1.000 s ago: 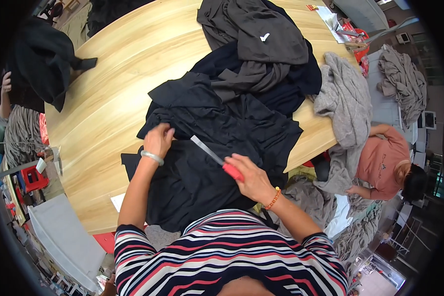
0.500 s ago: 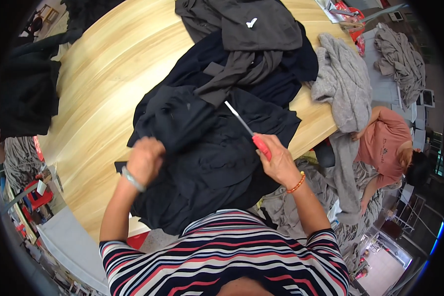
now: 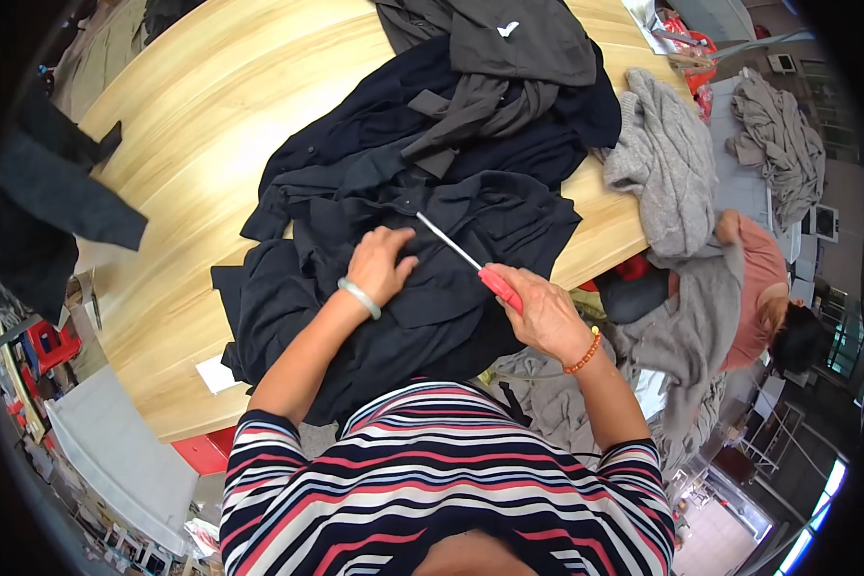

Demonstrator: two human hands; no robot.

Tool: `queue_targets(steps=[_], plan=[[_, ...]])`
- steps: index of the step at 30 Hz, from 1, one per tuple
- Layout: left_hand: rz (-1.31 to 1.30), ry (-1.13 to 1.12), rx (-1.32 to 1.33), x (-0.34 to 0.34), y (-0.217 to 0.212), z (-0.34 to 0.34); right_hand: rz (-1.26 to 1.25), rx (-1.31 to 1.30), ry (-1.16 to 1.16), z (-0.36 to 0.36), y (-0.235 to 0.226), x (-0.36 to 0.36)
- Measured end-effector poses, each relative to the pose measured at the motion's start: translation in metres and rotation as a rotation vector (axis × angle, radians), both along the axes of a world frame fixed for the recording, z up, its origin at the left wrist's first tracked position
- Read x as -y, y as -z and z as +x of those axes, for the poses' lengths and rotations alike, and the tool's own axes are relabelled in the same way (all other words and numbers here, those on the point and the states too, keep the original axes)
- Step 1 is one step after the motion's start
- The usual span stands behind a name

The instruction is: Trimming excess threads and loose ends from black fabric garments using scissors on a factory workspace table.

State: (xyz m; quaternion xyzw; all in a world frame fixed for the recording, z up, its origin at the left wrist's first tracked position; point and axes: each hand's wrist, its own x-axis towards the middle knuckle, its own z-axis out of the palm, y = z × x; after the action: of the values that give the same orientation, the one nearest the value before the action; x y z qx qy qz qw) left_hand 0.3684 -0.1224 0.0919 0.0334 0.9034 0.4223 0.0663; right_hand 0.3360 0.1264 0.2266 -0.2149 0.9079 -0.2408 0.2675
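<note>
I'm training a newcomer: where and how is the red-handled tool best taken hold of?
Probably by the red handle, coming from the lower right, where the right hand holds it. The handle is the thick end and slants down-right; the slim metal shaft points up-left over the dark garment, so that end seems better left free.

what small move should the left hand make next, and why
Probably flatten and steady the dark cloth with the left hand: the fabric is rumpled, and the right hand holds the red-handled tool with its tip right by those folds.
</note>
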Motion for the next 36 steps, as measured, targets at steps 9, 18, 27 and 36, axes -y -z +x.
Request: queue_targets(steps=[9, 18, 27, 36], plan=[[0.079, 0.001, 0.043, -0.005, -0.002, 0.033, 0.239, 0.278, -0.315, 0.018, -0.042, -0.006], [-0.270, 0.075, 0.085, 0.006, -0.015, 0.025, 0.149, 0.132, -0.165, 0.027, -0.030, -0.009], [-0.381, 0.456, -0.018, 0.054, -0.100, 0.043, 0.111, 0.120, -0.117, 0.032, -0.028, -0.014], [0.620, -0.105, 0.961, 0.054, -0.101, 0.160, 0.063, 0.111, -0.117, 0.045, -0.033, -0.020]])
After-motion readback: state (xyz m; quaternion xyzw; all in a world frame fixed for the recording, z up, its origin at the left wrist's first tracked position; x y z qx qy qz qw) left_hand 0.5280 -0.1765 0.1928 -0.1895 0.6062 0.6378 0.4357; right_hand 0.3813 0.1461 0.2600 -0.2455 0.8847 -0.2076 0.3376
